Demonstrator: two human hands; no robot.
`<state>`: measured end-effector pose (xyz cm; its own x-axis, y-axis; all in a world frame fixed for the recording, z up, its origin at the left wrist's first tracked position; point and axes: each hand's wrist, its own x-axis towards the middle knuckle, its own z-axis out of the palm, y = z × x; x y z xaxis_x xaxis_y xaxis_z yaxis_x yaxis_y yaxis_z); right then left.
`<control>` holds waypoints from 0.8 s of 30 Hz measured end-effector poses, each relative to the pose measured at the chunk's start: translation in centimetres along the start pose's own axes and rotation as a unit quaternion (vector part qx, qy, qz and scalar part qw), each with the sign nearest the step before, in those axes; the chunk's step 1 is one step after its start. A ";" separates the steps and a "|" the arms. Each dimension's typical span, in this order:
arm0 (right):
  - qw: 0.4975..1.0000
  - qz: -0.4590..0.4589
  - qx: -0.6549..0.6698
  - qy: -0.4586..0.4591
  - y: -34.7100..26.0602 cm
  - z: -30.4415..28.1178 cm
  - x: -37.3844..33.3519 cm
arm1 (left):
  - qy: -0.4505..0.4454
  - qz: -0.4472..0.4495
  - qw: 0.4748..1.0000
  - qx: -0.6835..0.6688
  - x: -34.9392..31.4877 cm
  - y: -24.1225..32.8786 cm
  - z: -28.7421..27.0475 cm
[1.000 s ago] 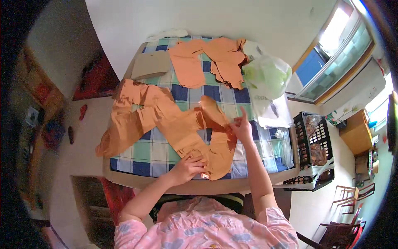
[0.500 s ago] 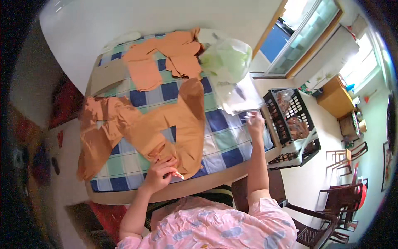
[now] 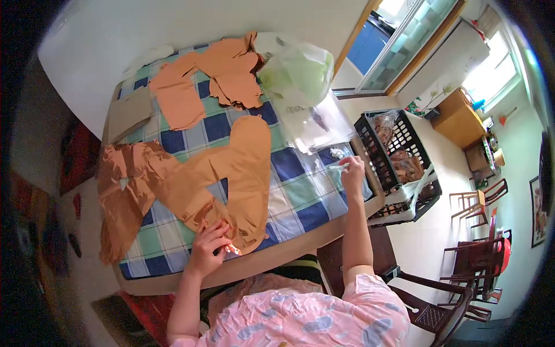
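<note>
A large flat copper-brown foil piece (image 3: 248, 168), looking like a deflated foil balloon, lies across the near part of the bed. My left hand (image 3: 208, 248) is closed on its wrinkled near edge. A small shiny pink-and-white bit (image 3: 232, 249) pokes out by those fingers; its kind is unclear. Over the right side of the bed, my right hand (image 3: 353, 173) has its fingers bent and slightly apart, with nothing visible in them. Just beyond its fingertips rests a small crumpled white scrap (image 3: 336, 153). More copper foil (image 3: 130, 173) spreads at the left.
Flat orange foil pieces (image 3: 179, 101) lie farther back beside a folded beige piece (image 3: 127, 113). Clear plastic bags (image 3: 315, 124) and a pale green bag (image 3: 300, 72) occupy the far right. Black crates (image 3: 399, 150) with bagged brown items stand beside the bed, and a dark wooden chair (image 3: 430, 306) is nearer.
The white scrap, at my right fingertips before, now lies on the bed just beyond them. My left hand keeps its hold on the foil. The whole view has shifted slightly.
</note>
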<state>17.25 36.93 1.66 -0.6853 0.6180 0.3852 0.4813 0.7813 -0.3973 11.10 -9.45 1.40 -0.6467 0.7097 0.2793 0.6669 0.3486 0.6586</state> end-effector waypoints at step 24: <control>0.941 -0.235 0.237 -0.048 -19.8 11.1 9.2 | -0.035 -0.007 0.977 0.212 5.8 -2.8 0.0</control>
<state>-4.65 26.16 3.84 -0.8195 0.1846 0.5425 -0.1696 0.8261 -0.5373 5.50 -6.31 1.12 -0.6400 0.7381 0.2137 0.7609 0.5701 0.3098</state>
